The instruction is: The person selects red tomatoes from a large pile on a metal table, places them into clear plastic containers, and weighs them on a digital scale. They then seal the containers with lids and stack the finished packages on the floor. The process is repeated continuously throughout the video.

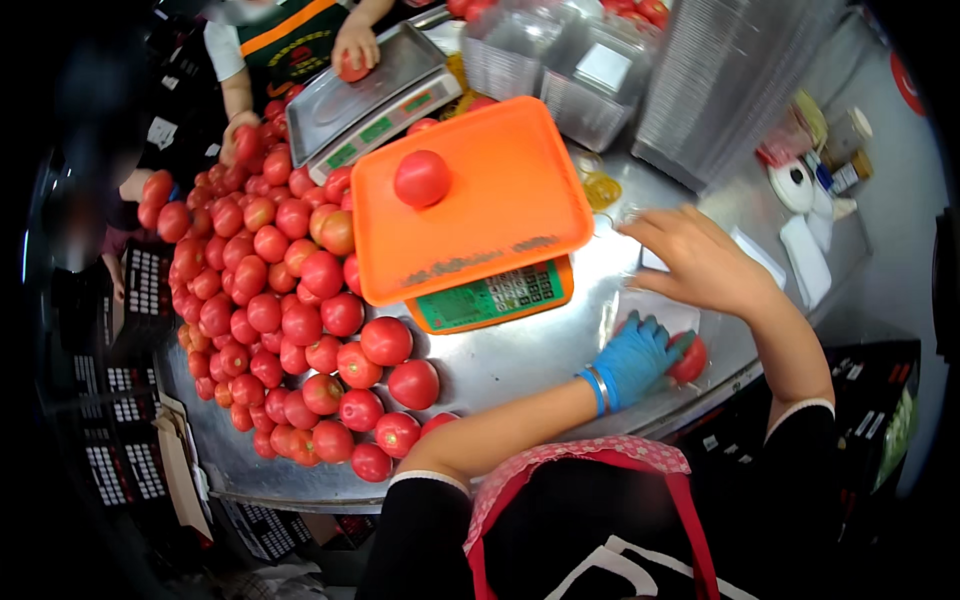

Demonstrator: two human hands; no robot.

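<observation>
My left hand (637, 360), in a blue glove, rests over tomatoes in a clear plastic box (694, 322) near the table's front edge. One red tomato (688, 358) shows beside its fingers; whether the fingers grip anything is hidden. My bare right hand (686, 251) hovers above and beyond it, fingers apart, near yellow rubber bands (600, 189). Left of my hands, an orange tray (480, 217) tops a digital scale (491, 300) and bears a single tomato (422, 178). A large heap of tomatoes (262, 311) covers the table's left part.
Across the metal table (510, 375), a co-worker's hand (356, 46) holds a tomato over a second scale (367, 90). Stacked clear plastic containers (720, 90) stand at the back right. A white tape dispenser (792, 184) and a small jar (849, 174) lie farther right.
</observation>
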